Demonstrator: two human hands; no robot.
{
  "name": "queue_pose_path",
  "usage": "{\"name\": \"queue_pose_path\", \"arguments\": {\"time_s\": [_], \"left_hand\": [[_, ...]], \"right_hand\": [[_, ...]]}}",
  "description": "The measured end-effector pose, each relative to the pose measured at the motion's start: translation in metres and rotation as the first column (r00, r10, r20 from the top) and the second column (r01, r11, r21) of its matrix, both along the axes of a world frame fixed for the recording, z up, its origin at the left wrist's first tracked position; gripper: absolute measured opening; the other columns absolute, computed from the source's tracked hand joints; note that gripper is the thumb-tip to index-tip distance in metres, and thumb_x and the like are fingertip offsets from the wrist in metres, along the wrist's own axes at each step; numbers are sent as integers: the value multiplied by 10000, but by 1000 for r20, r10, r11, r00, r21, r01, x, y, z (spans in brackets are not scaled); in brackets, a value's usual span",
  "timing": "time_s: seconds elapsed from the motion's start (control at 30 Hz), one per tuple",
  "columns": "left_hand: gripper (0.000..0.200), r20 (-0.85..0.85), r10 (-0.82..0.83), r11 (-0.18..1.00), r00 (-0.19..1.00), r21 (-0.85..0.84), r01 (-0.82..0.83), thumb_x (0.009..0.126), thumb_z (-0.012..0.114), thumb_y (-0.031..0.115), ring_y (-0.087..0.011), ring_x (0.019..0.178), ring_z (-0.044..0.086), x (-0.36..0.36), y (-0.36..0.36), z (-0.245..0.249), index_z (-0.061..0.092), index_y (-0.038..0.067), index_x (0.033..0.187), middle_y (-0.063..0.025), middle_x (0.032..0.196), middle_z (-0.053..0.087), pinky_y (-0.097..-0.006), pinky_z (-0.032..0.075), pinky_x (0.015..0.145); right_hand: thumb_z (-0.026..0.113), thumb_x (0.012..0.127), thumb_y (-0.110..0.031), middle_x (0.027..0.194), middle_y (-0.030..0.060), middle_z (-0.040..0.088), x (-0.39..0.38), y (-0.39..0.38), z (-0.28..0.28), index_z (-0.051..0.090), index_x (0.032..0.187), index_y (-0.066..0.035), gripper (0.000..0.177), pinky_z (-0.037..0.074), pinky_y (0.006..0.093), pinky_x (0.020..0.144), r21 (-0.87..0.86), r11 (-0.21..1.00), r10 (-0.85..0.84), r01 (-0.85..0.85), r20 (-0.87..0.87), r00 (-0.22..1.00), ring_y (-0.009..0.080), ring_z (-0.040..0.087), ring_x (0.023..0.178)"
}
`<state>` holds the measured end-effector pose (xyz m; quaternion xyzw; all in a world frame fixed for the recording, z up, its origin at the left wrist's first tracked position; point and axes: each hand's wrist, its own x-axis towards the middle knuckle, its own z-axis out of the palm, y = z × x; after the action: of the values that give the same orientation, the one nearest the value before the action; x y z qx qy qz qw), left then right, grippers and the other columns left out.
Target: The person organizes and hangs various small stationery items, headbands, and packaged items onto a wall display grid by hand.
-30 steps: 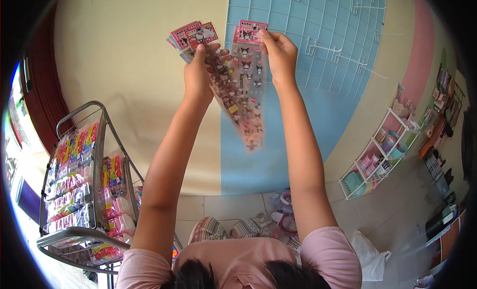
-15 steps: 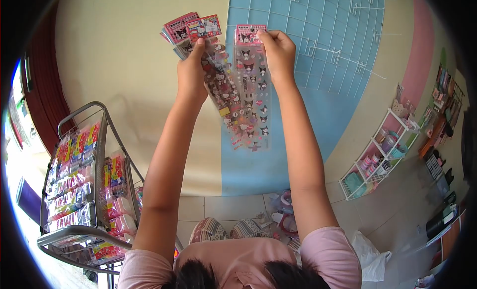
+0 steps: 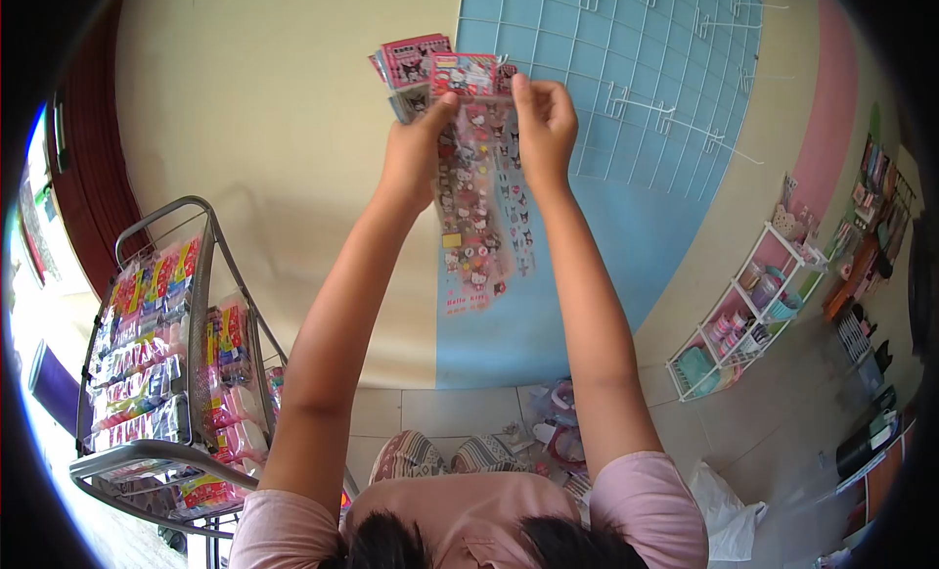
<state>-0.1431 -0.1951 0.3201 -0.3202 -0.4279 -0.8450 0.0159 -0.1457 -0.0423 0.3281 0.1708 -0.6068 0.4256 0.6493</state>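
My left hand [image 3: 416, 153] is closed around a fanned bundle of sticker sheets [image 3: 415, 62] with pink header cards, its thumb pressed on the front. Foremost hangs a long clear Hello Kitty sticker sheet [image 3: 468, 202], topped by a red and blue card. Partly hidden behind its right side is a Kuromi sticker sheet [image 3: 521, 217]. My right hand [image 3: 548, 129] pinches the upper right edge of that sheet, thumb up and fingers curled. Both hands are raised in front of the wall, close together.
A white wire grid [image 3: 655, 90] with several hooks is on the blue wall panel at upper right. A metal rack [image 3: 201, 344] of colourful packets stands at left. White shelves [image 3: 748, 310] hold small goods at right. Packaged items [image 3: 562, 437] and a white plastic bag [image 3: 734, 520] lie on the floor.
My left hand and its bundle have moved right, toward my right hand. The Hello Kitty sheet now hangs straighter and overlaps the Kuromi sheet, which was fully in sight before.
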Motion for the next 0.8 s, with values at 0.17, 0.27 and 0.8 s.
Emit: {"name": "queue_pose_path", "arguments": {"time_s": [0.17,0.27,0.8], "left_hand": [[332,26,-167,981,986,106,164,912,554,319,-163,777,633,12,12,2,596,9,1023,-75,887,645,-324,519,707],[401,-7,-216,954,976,209,213,940,474,368,-193,779,643,2,9,-2,572,1,1066,-110,879,648,-319,533,704],[234,-17,1,998,1000,56,0,855,643,194,-163,738,632,-1,-5,6,613,6,991,-72,860,645,-309,518,633]], "right_hand": [[683,855,-235,664,-27,583,26,-17,12,606,806,1,252,377,203,510,-9,956,295,-295,70,953,25,478,584],[663,873,-221,720,-16,597,26,-7,21,620,822,0,231,383,191,564,-80,945,327,-318,145,934,29,497,643],[712,810,-294,665,24,601,-15,15,10,621,781,-3,306,438,263,601,-54,983,-178,175,-65,982,118,552,623]]}}
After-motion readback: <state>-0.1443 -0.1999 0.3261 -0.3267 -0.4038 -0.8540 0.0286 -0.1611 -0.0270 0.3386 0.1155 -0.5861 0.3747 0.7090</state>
